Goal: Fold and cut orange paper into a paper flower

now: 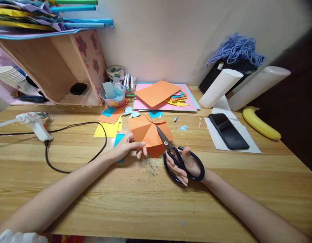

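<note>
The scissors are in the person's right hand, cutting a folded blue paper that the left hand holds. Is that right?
Not quite. The folded paper is orange, not blue, as the head view shows. The rest holds: the scissors are in the right hand, and the left hand holds the paper.

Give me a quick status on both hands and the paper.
Left hand pinches folded orange paper. Right hand grips black scissors, blades over the paper. Paper scraps lie just beyond.

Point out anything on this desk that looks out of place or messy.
A banana lies at the table's right edge among craft supplies. Small paper scraps are scattered behind the folded orange paper, and the wood in front of it shows flecks of paint or glue.
</note>
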The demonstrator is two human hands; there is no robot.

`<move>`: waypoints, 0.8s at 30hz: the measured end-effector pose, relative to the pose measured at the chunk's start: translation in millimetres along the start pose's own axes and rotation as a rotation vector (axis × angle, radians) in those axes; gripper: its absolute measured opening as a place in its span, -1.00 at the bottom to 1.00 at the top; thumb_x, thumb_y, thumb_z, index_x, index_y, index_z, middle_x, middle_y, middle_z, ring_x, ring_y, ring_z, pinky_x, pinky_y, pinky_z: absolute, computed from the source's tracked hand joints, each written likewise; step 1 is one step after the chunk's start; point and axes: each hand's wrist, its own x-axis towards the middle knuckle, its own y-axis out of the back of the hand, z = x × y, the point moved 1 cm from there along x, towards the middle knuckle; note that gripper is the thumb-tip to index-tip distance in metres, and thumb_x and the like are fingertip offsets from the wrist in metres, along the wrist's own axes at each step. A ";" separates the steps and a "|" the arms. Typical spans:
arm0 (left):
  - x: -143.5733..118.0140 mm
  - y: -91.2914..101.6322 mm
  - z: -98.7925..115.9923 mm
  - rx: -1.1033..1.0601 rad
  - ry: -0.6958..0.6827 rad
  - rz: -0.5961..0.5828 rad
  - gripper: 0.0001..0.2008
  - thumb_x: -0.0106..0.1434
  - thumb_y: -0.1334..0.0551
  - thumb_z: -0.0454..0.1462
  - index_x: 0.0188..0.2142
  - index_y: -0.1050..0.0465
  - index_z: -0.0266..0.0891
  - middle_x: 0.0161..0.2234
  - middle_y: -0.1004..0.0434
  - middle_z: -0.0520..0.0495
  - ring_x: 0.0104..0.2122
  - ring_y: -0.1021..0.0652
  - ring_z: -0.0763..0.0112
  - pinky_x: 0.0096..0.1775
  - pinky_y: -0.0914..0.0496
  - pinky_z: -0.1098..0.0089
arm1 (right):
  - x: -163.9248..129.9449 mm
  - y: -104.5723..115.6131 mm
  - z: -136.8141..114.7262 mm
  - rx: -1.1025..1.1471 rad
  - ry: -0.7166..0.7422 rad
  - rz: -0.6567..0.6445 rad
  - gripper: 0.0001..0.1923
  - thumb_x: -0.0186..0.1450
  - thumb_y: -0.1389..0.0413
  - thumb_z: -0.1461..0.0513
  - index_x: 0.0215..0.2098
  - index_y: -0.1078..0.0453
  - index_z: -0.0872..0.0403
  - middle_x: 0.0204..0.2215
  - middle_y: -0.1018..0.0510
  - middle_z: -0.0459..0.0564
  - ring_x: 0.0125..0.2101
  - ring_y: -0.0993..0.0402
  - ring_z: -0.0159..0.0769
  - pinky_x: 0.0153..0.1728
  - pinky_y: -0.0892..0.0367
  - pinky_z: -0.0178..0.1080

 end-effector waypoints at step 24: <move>-11.8 -6.3 25.8 -0.440 0.147 0.338 -0.64 -0.18 -0.17 -0.24 -0.36 -0.49 -0.39 -0.47 -0.57 -0.17 -0.44 -0.54 0.13 -0.40 -0.39 0.27 | -12.4 15.3 -64.9 -0.269 0.438 0.554 -0.56 0.05 -0.16 -0.13 -0.47 -0.21 0.05 -0.61 -0.44 -0.16 -0.72 -0.30 -0.48 -0.56 -0.43 -0.30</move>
